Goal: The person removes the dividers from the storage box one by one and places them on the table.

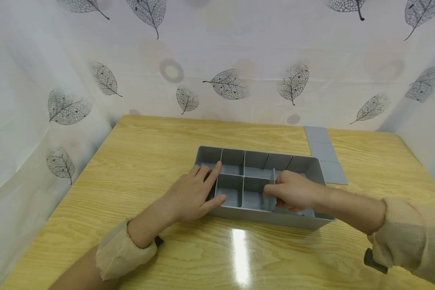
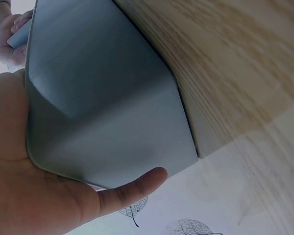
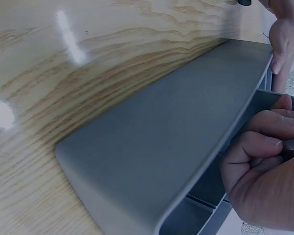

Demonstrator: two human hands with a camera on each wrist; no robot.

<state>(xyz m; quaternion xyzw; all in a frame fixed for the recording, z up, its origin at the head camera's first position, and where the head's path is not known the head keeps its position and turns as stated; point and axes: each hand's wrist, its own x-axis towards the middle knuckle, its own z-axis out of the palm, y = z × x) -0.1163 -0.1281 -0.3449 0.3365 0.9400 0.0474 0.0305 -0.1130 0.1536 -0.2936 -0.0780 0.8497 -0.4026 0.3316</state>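
A grey plastic box (image 1: 264,217) with thin dividers stands on the wooden table. My right hand (image 1: 291,191) reaches inside its right half and pinches an upright grey divider (image 1: 274,177) between thumb and curled fingers. Those fingers hang below the rim in the right wrist view, where the box's long wall (image 3: 171,127) fills the middle. Over the left end lies my left hand (image 1: 190,195), its index finger and thumb stretched across the left compartments. From the left wrist, one straight finger (image 2: 137,188) shows along the outer wall (image 2: 108,107) of the box.
Flat grey panels (image 1: 326,155) lie end to end on the table (image 1: 148,149) behind the box's right end. A pale curtain with leaf prints (image 1: 226,84) hangs along the back and sides. Dark straps (image 1: 375,261) show at the rolled sleeves.
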